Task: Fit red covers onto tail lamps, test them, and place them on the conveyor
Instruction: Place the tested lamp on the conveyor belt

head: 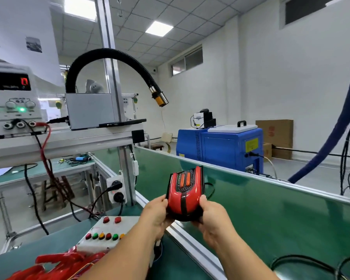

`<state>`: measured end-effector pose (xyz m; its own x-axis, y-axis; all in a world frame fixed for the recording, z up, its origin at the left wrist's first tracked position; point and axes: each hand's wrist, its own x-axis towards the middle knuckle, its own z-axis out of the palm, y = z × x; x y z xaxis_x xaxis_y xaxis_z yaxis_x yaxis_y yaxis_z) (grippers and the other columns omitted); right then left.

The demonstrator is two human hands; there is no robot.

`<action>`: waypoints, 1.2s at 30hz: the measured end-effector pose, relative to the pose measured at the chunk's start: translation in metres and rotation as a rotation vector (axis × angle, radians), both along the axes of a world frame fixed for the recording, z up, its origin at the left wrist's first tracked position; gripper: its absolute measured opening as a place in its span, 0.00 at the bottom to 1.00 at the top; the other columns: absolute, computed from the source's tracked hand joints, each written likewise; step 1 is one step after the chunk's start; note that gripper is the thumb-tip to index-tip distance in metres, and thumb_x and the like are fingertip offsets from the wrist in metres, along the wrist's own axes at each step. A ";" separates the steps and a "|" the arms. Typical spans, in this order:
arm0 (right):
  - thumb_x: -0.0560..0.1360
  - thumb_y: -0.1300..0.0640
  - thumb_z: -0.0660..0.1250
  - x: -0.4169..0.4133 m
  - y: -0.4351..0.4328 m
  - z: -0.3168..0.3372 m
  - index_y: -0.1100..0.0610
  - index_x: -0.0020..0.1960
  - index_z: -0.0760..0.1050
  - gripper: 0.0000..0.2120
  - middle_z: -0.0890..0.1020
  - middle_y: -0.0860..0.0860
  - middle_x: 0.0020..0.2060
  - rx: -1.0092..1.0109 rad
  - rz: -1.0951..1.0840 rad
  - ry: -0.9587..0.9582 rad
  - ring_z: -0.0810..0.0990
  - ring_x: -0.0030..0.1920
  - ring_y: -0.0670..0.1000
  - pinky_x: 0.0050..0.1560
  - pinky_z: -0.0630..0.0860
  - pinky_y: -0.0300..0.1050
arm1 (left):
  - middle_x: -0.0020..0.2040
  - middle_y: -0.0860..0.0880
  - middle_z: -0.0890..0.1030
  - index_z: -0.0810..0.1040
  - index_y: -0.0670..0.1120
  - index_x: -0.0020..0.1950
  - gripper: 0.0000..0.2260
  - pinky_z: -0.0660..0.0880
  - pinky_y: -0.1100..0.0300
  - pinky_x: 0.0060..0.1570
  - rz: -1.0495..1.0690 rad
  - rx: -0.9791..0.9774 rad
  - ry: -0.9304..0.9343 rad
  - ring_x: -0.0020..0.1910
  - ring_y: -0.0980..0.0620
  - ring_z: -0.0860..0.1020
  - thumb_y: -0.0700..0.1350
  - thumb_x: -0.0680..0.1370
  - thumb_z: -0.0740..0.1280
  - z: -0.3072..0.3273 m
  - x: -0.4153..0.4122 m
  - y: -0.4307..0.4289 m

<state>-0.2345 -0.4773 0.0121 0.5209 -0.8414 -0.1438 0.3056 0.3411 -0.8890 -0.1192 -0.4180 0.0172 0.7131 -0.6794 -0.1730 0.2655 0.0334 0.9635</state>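
Observation:
A tail lamp (185,194) with a glossy red cover, a black centre stripe and orange reflector strips is held in the air over the green conveyor belt (261,211). My left hand (157,215) grips its left side, thumb on the cover's edge. My right hand (212,219) grips its right side, fingers under the black base. A black wire trails from the lamp's far right side. More red covers (55,267) lie heaped at the lower left on the bench.
A white test box with red, green and yellow buttons (107,233) sits left of my forearms. A power supply (12,102) with red and black leads stands on the upper shelf. A black flexible hose (113,61) arcs overhead. A blue machine (220,146) stands beyond the conveyor. Black cables lie at the lower right.

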 end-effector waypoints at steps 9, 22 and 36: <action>0.85 0.56 0.53 0.000 -0.009 -0.008 0.61 0.49 0.78 0.17 0.85 0.56 0.44 0.011 -0.010 -0.057 0.82 0.47 0.54 0.57 0.76 0.53 | 0.52 0.49 0.83 0.77 0.47 0.66 0.16 0.77 0.57 0.46 0.060 -0.096 -0.060 0.50 0.51 0.80 0.37 0.84 0.56 -0.004 0.002 -0.014; 0.83 0.55 0.58 -0.008 -0.003 -0.004 0.63 0.49 0.80 0.16 0.86 0.56 0.41 0.035 -0.087 -0.096 0.85 0.40 0.51 0.40 0.79 0.44 | 0.57 0.49 0.83 0.76 0.51 0.68 0.15 0.75 0.59 0.43 0.003 -0.122 -0.114 0.52 0.52 0.80 0.40 0.84 0.57 0.001 -0.004 -0.004; 0.82 0.52 0.59 -0.130 0.041 0.021 0.60 0.49 0.79 0.14 0.86 0.54 0.43 0.007 -0.284 -0.038 0.83 0.43 0.53 0.44 0.79 0.47 | 0.57 0.49 0.81 0.74 0.51 0.70 0.16 0.74 0.59 0.39 -0.272 -0.158 -0.106 0.48 0.55 0.79 0.41 0.85 0.56 0.019 -0.110 0.019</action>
